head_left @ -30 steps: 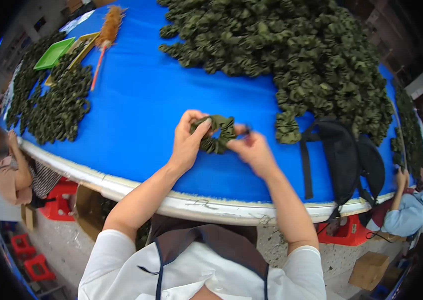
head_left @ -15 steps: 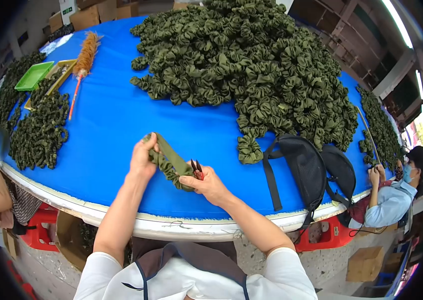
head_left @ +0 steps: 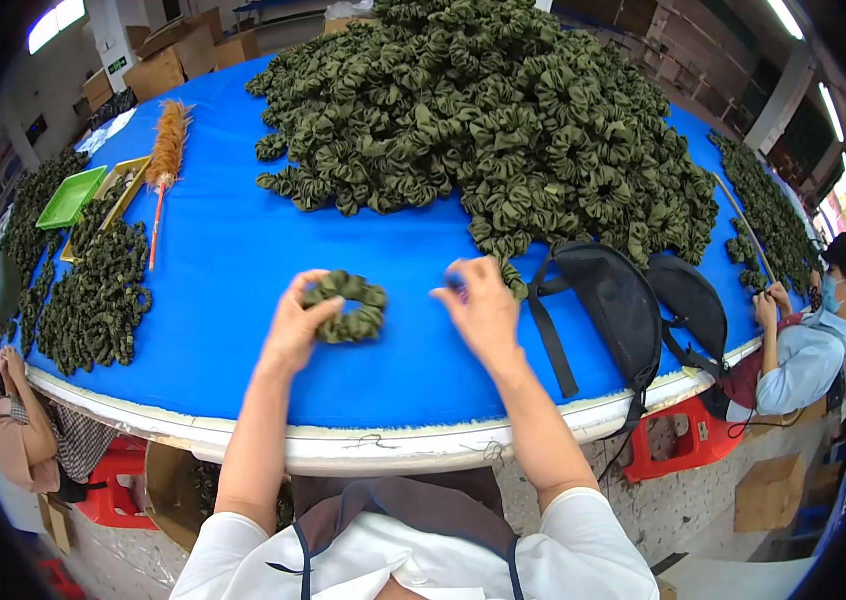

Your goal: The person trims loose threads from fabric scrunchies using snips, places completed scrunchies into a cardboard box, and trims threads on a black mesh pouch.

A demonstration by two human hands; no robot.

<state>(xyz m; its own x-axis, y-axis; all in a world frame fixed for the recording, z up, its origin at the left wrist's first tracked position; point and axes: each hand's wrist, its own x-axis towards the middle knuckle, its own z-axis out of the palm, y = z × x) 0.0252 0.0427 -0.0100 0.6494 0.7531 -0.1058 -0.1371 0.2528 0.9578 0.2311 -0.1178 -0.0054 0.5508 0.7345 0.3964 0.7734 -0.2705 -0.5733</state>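
A dark green fabric scrunchie (head_left: 371, 306) forms a round ring above the blue table. My left hand (head_left: 295, 322) is closed on its left side, thumb in front. My right hand (head_left: 486, 308) is to the right, apart from the scrunchie, with its fingers bent. Between those fingers shows a small, blurred dark end of the thread snips (head_left: 458, 285), mostly hidden by the hand. Just beyond my right hand lies the near edge of a big heap of similar scrunchies (head_left: 543, 140).
Black waist bags (head_left: 603, 315) lie at right. On the left are smaller scrunchies (head_left: 93, 310), a green basket (head_left: 71, 198), a yellow tray (head_left: 128, 205) and a feather duster (head_left: 169, 145). People sit at both sides; one wears a light blue shirt (head_left: 808, 345). The table edge (head_left: 423, 440) is close.
The scrunchie was stretched between both hands, with a flat band showing; now it is a gathered ring in my left hand alone. My right hand has moved up and right, away from it.
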